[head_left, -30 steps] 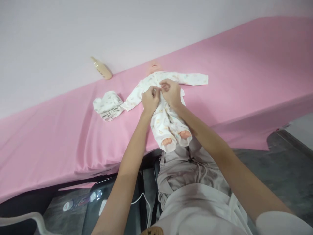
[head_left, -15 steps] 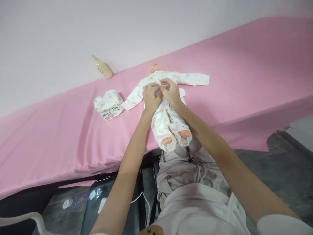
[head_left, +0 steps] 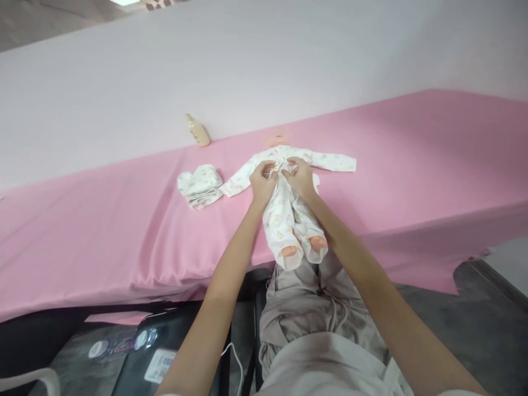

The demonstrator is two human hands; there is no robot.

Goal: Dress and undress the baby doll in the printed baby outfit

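A baby doll lies on its back, its feet towards me; its face is blurred. It wears a white printed baby shirt, arms spread wide, and matching baby trousers with both feet showing at the cuffs. At the shirt's lower front, my left hand pinches the white fabric between thumb and fingers. My right hand is close beside it, also pinching the shirt front. Whether a tie or a hem is between the fingertips is too small to tell.
A folded printed white cloth touches the doll's left-side sleeve end. Against the wall stands a tilted bottle of cream-coloured liquid. A pink cloth covers the table. Below its front edge are a black chair and a plastic bottle.
My hands have drawn slightly apart at the shirt front, still at the doll's belly. The view has tilted up, so more wall shows.
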